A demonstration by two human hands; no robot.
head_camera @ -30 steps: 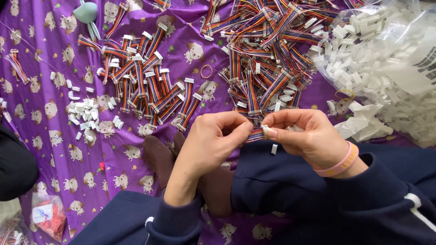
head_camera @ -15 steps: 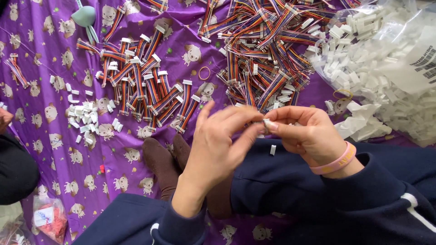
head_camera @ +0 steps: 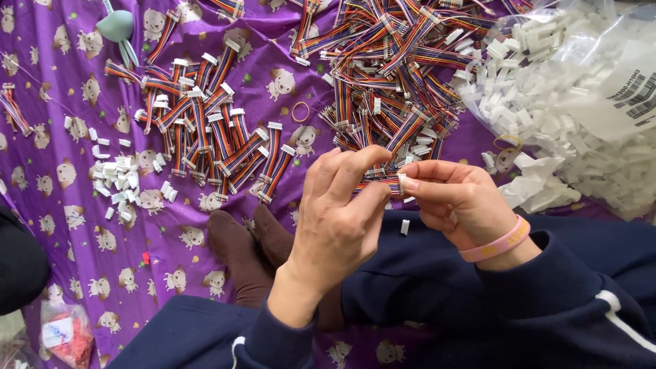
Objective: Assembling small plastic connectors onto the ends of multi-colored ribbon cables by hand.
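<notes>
A short multicoloured ribbon cable (head_camera: pixel 383 182) is held between both hands above the lap. The left hand (head_camera: pixel 338 219) pinches its one end; the right hand (head_camera: pixel 458 198) pinches a white connector (head_camera: pixel 402 182) at the other. Loose cables (head_camera: pixel 389 75) lie beyond on the purple cloth (head_camera: pixel 82 225).

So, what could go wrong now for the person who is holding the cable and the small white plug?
1. The left hand and right hand pinch a striped cable and a tiny white plug over the lap; it might slip, like the loose white piece already lying there.
2. The big cable pile looks tangled, so pulling one could drag others.
3. The open bag of plugs might spill.
</notes>
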